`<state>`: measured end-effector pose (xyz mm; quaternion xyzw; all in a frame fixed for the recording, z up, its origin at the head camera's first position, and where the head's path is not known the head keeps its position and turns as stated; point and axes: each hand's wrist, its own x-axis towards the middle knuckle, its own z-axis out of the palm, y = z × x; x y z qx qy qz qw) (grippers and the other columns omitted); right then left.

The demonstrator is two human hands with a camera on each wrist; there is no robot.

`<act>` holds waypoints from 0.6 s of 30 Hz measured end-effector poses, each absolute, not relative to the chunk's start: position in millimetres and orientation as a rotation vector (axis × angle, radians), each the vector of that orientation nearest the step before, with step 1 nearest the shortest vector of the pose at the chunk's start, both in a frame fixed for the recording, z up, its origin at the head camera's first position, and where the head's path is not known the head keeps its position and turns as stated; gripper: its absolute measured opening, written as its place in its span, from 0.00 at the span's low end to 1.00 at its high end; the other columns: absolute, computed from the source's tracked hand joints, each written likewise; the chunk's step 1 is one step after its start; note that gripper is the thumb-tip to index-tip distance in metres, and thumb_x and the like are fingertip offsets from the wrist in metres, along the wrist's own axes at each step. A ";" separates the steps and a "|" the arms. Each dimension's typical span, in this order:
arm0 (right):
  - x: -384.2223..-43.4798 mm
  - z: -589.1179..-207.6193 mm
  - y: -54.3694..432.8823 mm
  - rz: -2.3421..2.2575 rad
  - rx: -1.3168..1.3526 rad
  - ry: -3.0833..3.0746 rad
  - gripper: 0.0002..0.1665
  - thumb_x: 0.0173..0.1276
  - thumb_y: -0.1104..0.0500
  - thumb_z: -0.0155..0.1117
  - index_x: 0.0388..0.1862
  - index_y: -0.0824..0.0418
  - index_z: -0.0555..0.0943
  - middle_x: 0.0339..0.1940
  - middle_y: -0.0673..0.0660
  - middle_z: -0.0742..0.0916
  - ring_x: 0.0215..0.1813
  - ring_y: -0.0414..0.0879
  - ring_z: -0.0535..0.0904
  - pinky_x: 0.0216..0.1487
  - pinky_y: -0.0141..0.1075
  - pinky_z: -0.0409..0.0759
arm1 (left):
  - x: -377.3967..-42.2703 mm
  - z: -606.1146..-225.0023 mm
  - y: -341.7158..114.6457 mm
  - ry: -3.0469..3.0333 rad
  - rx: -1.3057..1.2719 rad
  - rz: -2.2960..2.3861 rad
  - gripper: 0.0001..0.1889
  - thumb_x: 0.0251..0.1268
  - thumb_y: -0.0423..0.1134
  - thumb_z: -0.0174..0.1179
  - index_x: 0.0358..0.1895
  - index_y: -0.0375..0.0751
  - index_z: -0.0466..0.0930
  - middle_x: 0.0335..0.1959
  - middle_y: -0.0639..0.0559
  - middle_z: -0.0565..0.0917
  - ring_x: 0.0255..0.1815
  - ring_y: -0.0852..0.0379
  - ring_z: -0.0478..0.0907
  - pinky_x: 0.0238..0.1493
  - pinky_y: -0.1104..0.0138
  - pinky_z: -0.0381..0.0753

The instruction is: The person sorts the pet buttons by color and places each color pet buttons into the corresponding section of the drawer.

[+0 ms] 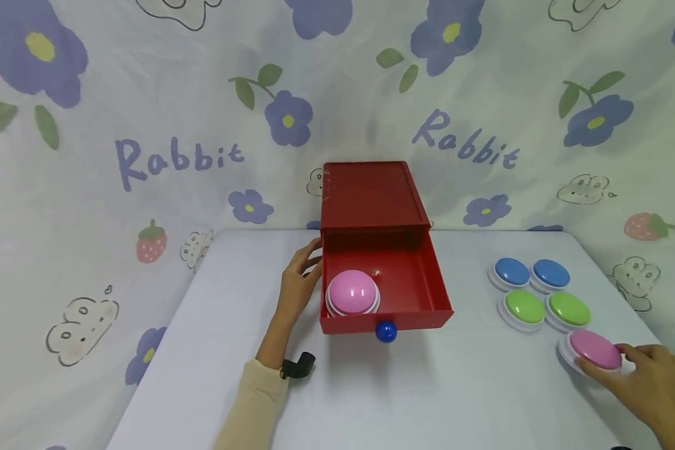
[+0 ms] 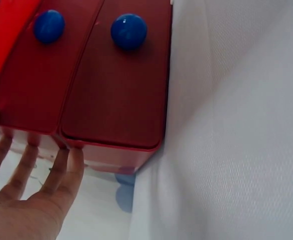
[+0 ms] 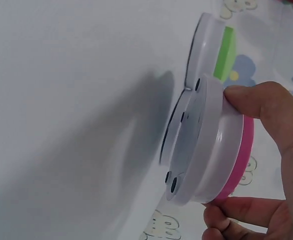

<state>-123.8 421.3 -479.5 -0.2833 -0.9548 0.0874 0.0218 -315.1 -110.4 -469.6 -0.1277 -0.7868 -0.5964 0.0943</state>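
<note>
My right hand [image 1: 655, 382] pinches a pink push button with a white base [image 1: 596, 349] by its rim, thumb on one side and fingers on the other. In the right wrist view its underside shows, tilted up off the table. My left hand [image 1: 299, 281] rests its extended fingers against the left side of a red drawer cabinet [image 1: 371, 194]. The cabinet's top drawer [image 1: 407, 281] is pulled out and has a blue knob [image 1: 385, 332]. Inside it, at the front left, sits another pink push button [image 1: 352, 292]. Lower drawers with blue knobs [image 2: 129, 31] appear closed in the left wrist view.
On the right of the white table [image 1: 455, 387] stand two blue push buttons [image 1: 512, 271] and, in front of them, two green push buttons [image 1: 525, 306]. A patterned cloth [image 1: 180, 94] hangs behind the table and along its sides.
</note>
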 end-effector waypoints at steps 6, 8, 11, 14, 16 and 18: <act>-121.1 -472.3 411.0 0.368 -0.798 -2.872 0.56 0.50 0.37 0.78 0.57 0.82 0.70 0.52 0.80 0.64 0.59 0.76 0.55 0.57 0.74 0.55 | -318.0 -472.5 -108.5 -2.327 -0.369 -1.771 0.29 0.70 0.57 0.60 0.73 0.67 0.68 0.68 0.58 0.73 0.64 0.52 0.75 0.60 0.55 0.78; -120.5 -467.7 405.9 0.388 -0.761 -2.835 0.56 0.50 0.38 0.79 0.56 0.82 0.70 0.51 0.80 0.64 0.59 0.76 0.55 0.56 0.72 0.55 | -318.3 -472.3 -107.6 -2.329 -0.377 -1.778 0.29 0.70 0.56 0.60 0.73 0.66 0.68 0.68 0.58 0.73 0.64 0.53 0.75 0.60 0.55 0.78; -121.2 -459.3 398.8 0.403 -0.669 -2.787 0.56 0.48 0.38 0.80 0.55 0.83 0.71 0.50 0.79 0.66 0.58 0.76 0.56 0.52 0.71 0.57 | -318.3 -471.9 -107.3 -2.323 -0.385 -1.791 0.29 0.71 0.54 0.60 0.73 0.66 0.68 0.68 0.58 0.73 0.64 0.53 0.75 0.60 0.55 0.78; -123.7 -449.1 390.9 0.409 -0.558 -2.750 0.55 0.47 0.39 0.82 0.54 0.83 0.73 0.49 0.77 0.68 0.57 0.76 0.57 0.48 0.68 0.57 | -318.0 -471.6 -107.9 -2.317 -0.369 -1.793 0.28 0.71 0.52 0.61 0.73 0.66 0.68 0.68 0.57 0.73 0.63 0.52 0.75 0.59 0.54 0.79; -125.3 -442.4 385.3 0.416 -0.506 -2.734 0.54 0.46 0.39 0.82 0.53 0.83 0.74 0.49 0.77 0.68 0.57 0.75 0.57 0.46 0.66 0.57 | -317.5 -471.1 -107.9 -2.322 -0.356 -1.790 0.29 0.72 0.50 0.61 0.74 0.64 0.67 0.69 0.55 0.72 0.64 0.50 0.75 0.59 0.54 0.79; -126.1 -436.0 379.7 0.426 -0.447 -2.701 0.52 0.44 0.41 0.84 0.51 0.82 0.76 0.48 0.75 0.69 0.57 0.75 0.58 0.45 0.65 0.56 | -316.7 -469.4 -107.2 -2.333 -0.345 -1.785 0.29 0.72 0.48 0.61 0.75 0.60 0.66 0.70 0.53 0.72 0.64 0.48 0.75 0.59 0.53 0.79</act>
